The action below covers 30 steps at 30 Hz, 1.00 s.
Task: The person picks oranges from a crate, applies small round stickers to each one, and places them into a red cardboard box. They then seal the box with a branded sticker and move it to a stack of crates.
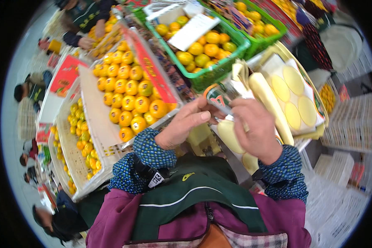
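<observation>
In front of my chest both hands meet at a printed clear plastic bag (pixel 217 98). My left hand (pixel 189 119) is at its left side, fingers curled behind it and thumb apart. My right hand (pixel 255 127) is bent over its right edge; the fingertips are partly hidden and blurred. Just left stands a carton of orange citrus fruits (pixel 131 86) in rows, many with dark stickers. Beneath and beside my right hand lie pale yellow oval pieces (pixel 230 135). A long pale yellow roll (pixel 271 107) lies to the right, next to a yellow basket (pixel 324 119) holding a sheet with more ovals.
Green crates (pixel 201 81) of citrus stand ahead, one with a white card (pixel 193 32) on top. White plastic crates (pixel 102 166) with fruit are at left. Other people work at upper left and upper right. Stacked white crates (pixel 350 124) stand at right.
</observation>
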### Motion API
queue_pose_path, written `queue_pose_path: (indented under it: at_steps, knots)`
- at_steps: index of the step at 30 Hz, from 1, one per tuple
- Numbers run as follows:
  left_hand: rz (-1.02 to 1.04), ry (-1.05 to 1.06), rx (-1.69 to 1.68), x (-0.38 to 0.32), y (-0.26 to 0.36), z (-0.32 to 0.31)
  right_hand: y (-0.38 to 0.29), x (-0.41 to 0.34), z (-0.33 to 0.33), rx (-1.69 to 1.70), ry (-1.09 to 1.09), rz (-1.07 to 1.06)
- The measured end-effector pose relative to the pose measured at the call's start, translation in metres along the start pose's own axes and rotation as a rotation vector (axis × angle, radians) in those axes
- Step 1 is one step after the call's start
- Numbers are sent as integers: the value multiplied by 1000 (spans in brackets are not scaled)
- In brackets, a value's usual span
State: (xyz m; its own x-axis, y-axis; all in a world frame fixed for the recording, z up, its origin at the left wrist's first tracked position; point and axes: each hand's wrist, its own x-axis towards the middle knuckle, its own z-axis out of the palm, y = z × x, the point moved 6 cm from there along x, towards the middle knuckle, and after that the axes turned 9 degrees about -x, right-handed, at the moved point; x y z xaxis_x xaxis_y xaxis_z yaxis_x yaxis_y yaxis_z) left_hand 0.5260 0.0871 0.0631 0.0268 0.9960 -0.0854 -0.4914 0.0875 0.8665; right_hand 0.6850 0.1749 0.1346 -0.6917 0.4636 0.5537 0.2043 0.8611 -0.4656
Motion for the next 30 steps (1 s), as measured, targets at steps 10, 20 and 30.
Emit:
queue_pose_path:
  at_steps: [10, 20, 30]
  knots:
    - [149, 374, -150, -100, 65, -88, -66, 77, 94, 183, -65, -147]
    - [229, 423, -45, -178, 145, -163, -101, 134, 221, 1035, -546, 528]
    - [321, 399, 397, -216, 185, -236, -100, 176, 264, 897, -391, 458]
